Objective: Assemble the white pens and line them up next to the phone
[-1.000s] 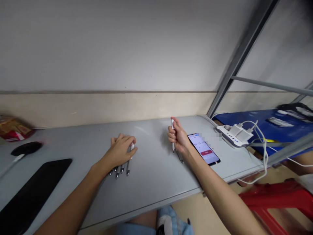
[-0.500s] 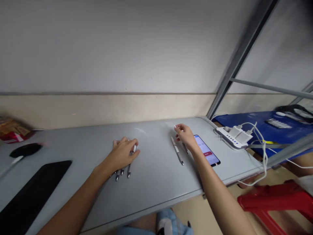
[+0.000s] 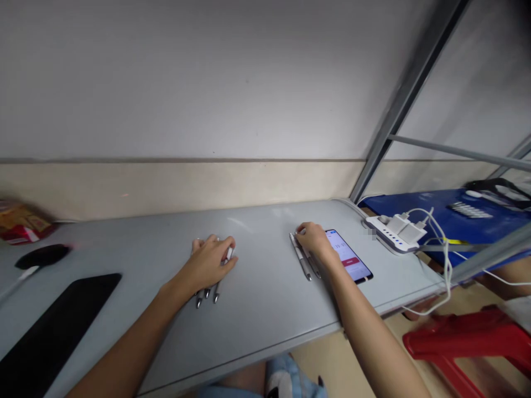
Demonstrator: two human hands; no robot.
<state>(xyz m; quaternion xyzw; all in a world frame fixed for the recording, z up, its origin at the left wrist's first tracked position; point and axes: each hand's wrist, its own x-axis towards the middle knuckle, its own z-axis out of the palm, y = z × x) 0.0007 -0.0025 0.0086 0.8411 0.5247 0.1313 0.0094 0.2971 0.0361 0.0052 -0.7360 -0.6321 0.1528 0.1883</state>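
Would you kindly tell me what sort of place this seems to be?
Probably a dormitory or shared room, though I can't be certain: a metal frame, like a bunk's, rises by the desk, with a power strip on the desk and a red stool at lower right.

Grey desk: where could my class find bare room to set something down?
Bare: the desk between the left hand and the two pens by the right hand; also behind the left hand, towards the wall. Crowded: pen cluster under the left hand, and around the right hand, beside the phone.
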